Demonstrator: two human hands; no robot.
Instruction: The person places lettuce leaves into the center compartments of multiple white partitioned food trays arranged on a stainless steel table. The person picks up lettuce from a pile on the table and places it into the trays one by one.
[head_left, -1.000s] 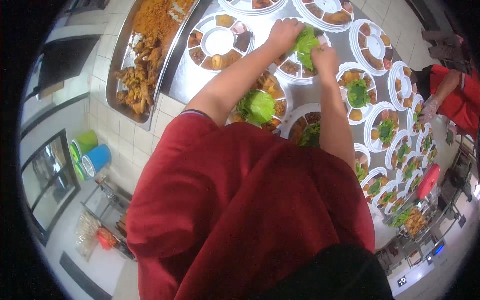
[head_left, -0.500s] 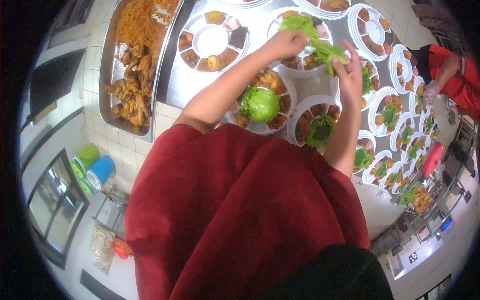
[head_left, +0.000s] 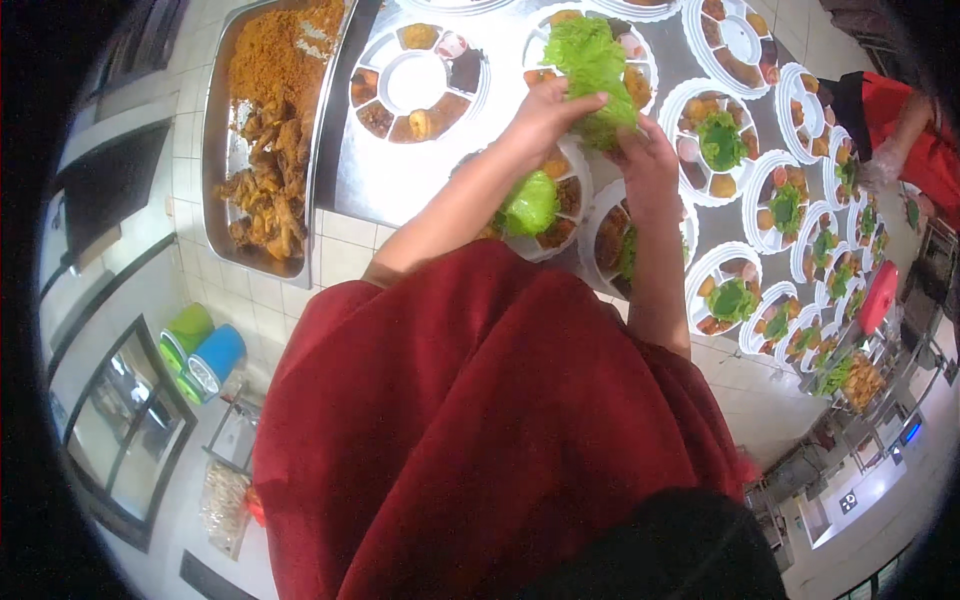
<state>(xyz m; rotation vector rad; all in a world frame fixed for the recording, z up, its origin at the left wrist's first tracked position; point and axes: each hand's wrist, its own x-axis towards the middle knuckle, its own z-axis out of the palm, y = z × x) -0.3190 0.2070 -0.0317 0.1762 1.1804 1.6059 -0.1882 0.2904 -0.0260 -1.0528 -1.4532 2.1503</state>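
Note:
A green lettuce leaf is held in both my hands above a round white compartment plate of food. My left hand grips its near left side, thumb laid across the leaf. At its lower right end, the fingers of my right hand are closed on the leaf. Below my left forearm, another lettuce leaf lies cupped over a filled plate. My right hand and forearm partly cover a plate with darker greens. To the left, a filled plate has a bare middle.
A deep metal tray of fried chicken and orange-brown crumbs stands at the left. Several filled plates with lettuce crowd the metal table to the right. A co-worker's gloved hand reaches in at far right.
My right hand has moved left and nearer me, and my left hand has come nearer me too. The lettuce is now gripped between both hands. The whole view has shifted slightly.

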